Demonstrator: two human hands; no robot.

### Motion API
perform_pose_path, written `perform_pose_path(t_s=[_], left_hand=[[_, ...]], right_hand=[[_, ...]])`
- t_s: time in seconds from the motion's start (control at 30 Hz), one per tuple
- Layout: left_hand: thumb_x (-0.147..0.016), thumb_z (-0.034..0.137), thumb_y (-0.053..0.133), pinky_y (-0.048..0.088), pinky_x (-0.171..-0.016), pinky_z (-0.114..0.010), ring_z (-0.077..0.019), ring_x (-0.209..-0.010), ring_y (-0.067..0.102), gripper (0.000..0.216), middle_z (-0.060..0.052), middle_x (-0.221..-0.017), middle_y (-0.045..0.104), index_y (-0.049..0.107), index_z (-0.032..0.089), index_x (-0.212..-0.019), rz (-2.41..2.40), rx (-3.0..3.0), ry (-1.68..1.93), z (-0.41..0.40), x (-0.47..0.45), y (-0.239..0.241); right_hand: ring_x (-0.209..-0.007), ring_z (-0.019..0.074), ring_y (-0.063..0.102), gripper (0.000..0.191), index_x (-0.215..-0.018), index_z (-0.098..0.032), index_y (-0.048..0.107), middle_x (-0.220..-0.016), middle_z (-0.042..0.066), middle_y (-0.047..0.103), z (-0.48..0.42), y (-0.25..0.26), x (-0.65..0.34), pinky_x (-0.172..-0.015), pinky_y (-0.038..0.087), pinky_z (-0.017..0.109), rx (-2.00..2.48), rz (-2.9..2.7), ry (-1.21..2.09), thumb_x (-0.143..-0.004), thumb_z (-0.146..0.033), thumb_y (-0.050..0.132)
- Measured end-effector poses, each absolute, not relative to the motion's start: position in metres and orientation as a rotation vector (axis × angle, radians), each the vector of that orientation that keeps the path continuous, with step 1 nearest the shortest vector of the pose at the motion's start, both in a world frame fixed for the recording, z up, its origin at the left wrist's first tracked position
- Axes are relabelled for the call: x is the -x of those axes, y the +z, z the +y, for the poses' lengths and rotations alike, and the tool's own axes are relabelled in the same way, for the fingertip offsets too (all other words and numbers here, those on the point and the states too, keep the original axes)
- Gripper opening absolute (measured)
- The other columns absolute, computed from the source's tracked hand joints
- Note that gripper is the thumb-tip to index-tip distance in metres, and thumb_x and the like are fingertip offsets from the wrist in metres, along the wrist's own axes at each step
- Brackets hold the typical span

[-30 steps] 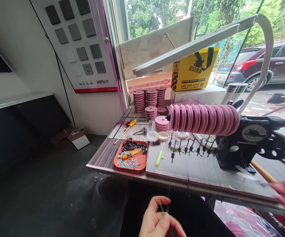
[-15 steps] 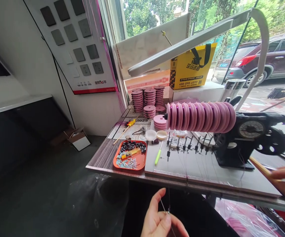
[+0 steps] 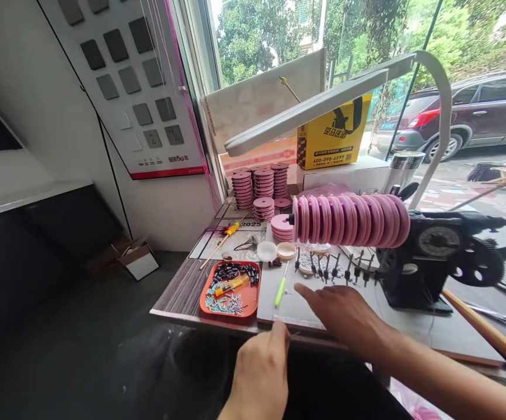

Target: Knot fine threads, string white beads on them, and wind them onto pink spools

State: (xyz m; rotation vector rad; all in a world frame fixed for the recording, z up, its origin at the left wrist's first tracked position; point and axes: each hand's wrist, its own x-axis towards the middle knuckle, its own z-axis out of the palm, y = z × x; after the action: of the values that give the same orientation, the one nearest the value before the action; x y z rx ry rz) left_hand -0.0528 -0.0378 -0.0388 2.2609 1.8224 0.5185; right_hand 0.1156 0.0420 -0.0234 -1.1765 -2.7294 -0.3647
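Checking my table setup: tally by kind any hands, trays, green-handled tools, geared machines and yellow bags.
Bare left hand and right hand: 2
Orange-red plastic tray: 1
Slim green-handled tool: 1
Black metal geared machine: 1
Yellow bag with black handle: 1
Total: 6

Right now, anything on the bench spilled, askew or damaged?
Possibly spilled: a tiny pale bit lies loose on the board, just right of the green-handled tool and apart from the pale beads. Too small to identify. No damage stands out.
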Motion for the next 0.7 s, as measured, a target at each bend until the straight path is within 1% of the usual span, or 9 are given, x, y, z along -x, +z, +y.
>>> perform_pose_path(t_s=[0.07,0.1,0.17,0.27,0.4,0.47,0.57,0.63,0.7], left_hand=[[-0.083,0.008,0.033,0.039,-0.056,-0.031,-0.0212,-0.063,0.059,0.025,-0.005,-0.070,0.064,0.055,0.019,-0.076,1.879,-2.461,0.402,-0.025,0.045,-0.028],[-0.083,0.007,0.035,0.040,-0.057,-0.031,-0.0208,-0.065,0.059,0.025,-0.004,-0.071,0.063,0.055,0.019,-0.074,1.893,-2.520,0.389,-0.021,0.042,-0.024],[-0.082,0.007,0.039,0.041,-0.060,-0.030,-0.0196,-0.067,0.058,0.023,-0.002,-0.074,0.063,0.056,0.020,-0.073,1.899,-2.550,0.419,-0.015,0.042,-0.018],[-0.083,0.013,0.044,0.042,-0.064,-0.029,-0.0181,-0.072,0.059,0.019,-0.001,-0.077,0.063,0.058,0.020,-0.075,1.930,-2.417,0.534,-0.006,0.054,-0.007],[-0.082,0.016,0.048,0.043,-0.067,-0.028,-0.0173,-0.075,0.059,0.015,-0.002,-0.079,0.064,0.062,0.019,-0.076,2.017,-2.260,0.631,0.014,0.064,0.005],[-0.078,0.015,0.053,0.043,-0.065,-0.028,-0.0167,-0.072,0.060,0.013,-0.001,-0.078,0.064,0.064,0.020,-0.072,1.968,-2.304,0.580,0.023,0.058,0.001],[-0.072,0.014,0.059,0.042,-0.061,-0.029,-0.0176,-0.067,0.059,0.011,0.000,-0.075,0.064,0.066,0.021,-0.066,1.910,-2.388,0.516,0.030,0.041,-0.010],[-0.070,0.016,0.063,0.042,-0.064,-0.030,-0.0184,-0.071,0.058,0.007,0.000,-0.075,0.064,0.067,0.022,-0.069,1.903,-2.430,0.529,0.034,0.034,-0.015],[-0.071,0.019,0.063,0.042,-0.070,-0.031,-0.0181,-0.079,0.057,0.008,0.000,-0.080,0.063,0.067,0.024,-0.077,1.930,-2.458,0.585,0.040,0.035,-0.014]], right_hand=[[-0.053,0.0208,0.063,0.052,-0.118,-0.014,0.046,-0.059,0.002,0.065,0.055,-0.022,-0.104,-0.041,0.026,0.026,1.219,-2.740,-0.376,-0.069,0.004,0.047],[-0.053,0.0214,0.063,0.050,-0.116,-0.014,0.048,-0.060,0.002,0.065,0.059,-0.021,-0.097,-0.040,0.024,0.026,1.244,-2.735,-0.381,-0.070,0.004,0.047],[-0.055,0.0217,0.064,0.036,-0.101,-0.014,0.055,-0.060,0.003,0.064,0.064,-0.021,-0.088,-0.040,0.024,0.026,1.275,-2.724,-0.379,-0.071,0.005,0.046],[-0.057,0.0205,0.063,0.020,-0.079,-0.015,0.056,-0.060,0.002,0.063,0.061,-0.020,-0.089,-0.043,0.030,0.026,1.225,-2.750,-0.357,-0.072,0.002,0.050],[-0.063,0.0176,0.059,0.014,-0.077,-0.019,0.056,-0.070,0.000,0.063,0.041,-0.029,-0.108,-0.055,0.038,0.028,0.936,-2.748,-0.398,-0.072,-0.006,0.059],[-0.066,0.0162,0.056,0.011,-0.073,-0.019,0.055,-0.075,0.001,0.062,0.029,-0.038,-0.118,-0.060,0.039,0.029,0.706,-2.614,-0.472,-0.075,-0.009,0.057],[-0.081,0.0167,0.054,0.019,-0.071,-0.017,0.057,-0.083,0.003,0.062,0.014,-0.049,-0.125,-0.077,0.038,0.033,0.465,-2.444,-0.573,-0.082,-0.008,0.044],[-0.088,0.0174,0.053,0.030,-0.067,-0.017,0.058,-0.077,0.002,0.062,0.005,-0.053,-0.125,-0.091,0.032,0.034,0.394,-2.419,-0.578,-0.086,-0.007,0.037],[-0.076,0.0151,0.054,0.035,-0.060,-0.018,0.054,-0.062,-0.001,0.057,-0.001,-0.054,-0.121,-0.094,0.031,0.033,0.348,-2.439,-0.501,-0.088,-0.008,0.035]])
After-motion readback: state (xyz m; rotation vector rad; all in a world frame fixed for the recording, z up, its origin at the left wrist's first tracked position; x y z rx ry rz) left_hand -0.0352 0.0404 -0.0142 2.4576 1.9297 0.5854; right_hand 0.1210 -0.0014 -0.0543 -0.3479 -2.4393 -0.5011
